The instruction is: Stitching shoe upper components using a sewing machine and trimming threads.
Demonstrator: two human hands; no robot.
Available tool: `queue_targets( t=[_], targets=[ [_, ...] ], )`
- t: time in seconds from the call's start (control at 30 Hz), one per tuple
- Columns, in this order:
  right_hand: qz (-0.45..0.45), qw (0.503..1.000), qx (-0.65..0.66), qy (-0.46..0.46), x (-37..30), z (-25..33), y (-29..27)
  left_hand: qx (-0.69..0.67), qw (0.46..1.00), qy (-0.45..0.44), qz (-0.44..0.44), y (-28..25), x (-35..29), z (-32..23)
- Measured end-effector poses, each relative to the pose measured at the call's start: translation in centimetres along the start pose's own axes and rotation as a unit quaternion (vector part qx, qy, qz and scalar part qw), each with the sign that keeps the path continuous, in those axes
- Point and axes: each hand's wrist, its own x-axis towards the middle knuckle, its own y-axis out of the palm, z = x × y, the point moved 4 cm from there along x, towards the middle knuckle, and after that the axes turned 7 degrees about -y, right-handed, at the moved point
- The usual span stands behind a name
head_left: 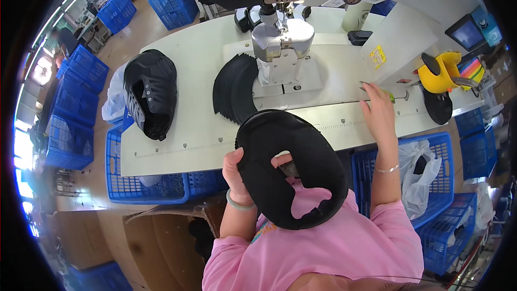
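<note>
The left hand (235, 171) grips a big black cut-out piece (291, 168) by its left edge, up in the air over the near edge of the white bench (204, 64). The right hand (378, 112) lies flat with fingers spread on the bench, touching a small green thing (389, 96). Between the black stack (235, 89) by the sewing machine (280, 43) and the black pile (151, 91) at the left end, the bench is bare.

Left hand (235, 171) grips black shoe upper (291, 168); right hand (379, 112) rests on table (199, 70).
</note>
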Motion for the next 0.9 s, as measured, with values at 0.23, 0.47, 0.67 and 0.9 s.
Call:
queue_targets(
  t=[0.23, 0.47, 0.67, 0.9],
  targets=[
    [0.021, 0.996, -0.090, 0.017, -1.1, -4.9, 3.6, 0.000, 1.000, 0.006, -0.008, 0.2, 0.3, 0.2],
    [0.065, 0.987, -0.141, 0.050, -0.7, -5.4, 3.4, -0.051, 0.998, -0.023, 0.020, 0.8, 0.6, 0.3],
    [-0.017, 0.943, 0.305, 0.134, 0.6, -1.8, 1.5, 0.001, 0.999, 0.013, -0.035, 0.4, 0.4, 0.4],
    [0.173, 0.859, 0.480, -0.043, 1.9, 10.2, 0.7, 0.065, 0.994, -0.020, -0.083, -1.1, 0.2, 0.2]
  ],
)
